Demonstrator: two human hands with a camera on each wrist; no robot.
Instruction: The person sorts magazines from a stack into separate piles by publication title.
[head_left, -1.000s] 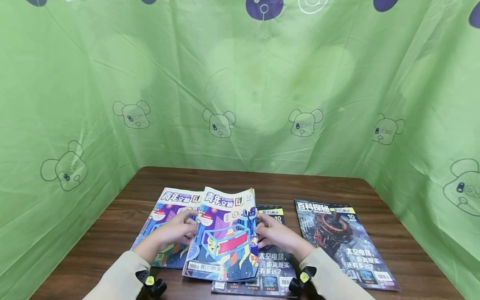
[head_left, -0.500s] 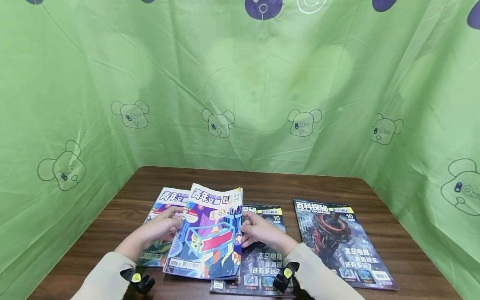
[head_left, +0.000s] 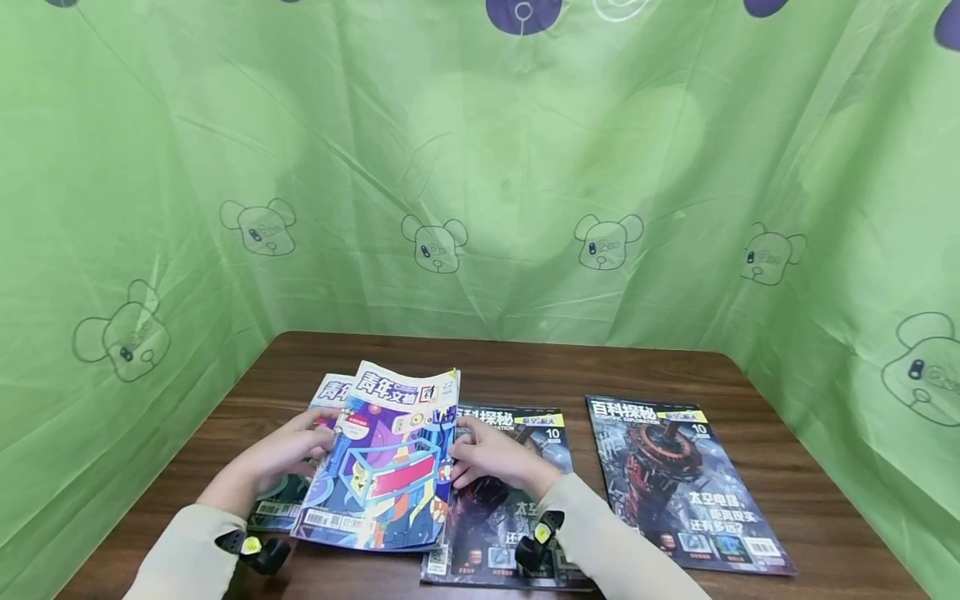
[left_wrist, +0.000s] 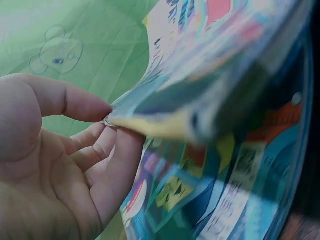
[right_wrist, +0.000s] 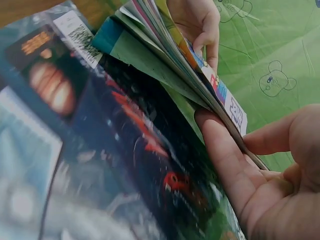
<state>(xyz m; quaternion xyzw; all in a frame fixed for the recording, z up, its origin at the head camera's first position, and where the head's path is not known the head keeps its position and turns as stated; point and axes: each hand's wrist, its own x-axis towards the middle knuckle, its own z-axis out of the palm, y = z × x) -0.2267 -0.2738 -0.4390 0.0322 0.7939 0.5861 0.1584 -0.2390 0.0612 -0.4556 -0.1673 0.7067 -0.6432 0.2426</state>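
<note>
A colourful magazine with a purple and blue cover is held above the table between both hands. My left hand pinches its left edge between thumb and fingers, as the left wrist view shows. On its right edge, my right hand grips the pages, thumb on the cover and fingers beneath, plain in the right wrist view. Beneath lies a second magazine with similar colours, mostly covered. A dark magazine lies partly under the held one and under my right wrist.
Another dark magazine of the same cover lies apart on the right of the brown wooden table. Green curtain with bear drawings hangs around the table's back and sides.
Both hands have carried the held magazine leftward, so it covers more of the similar magazine at left and uncovers more of the dark one in the middle.
</note>
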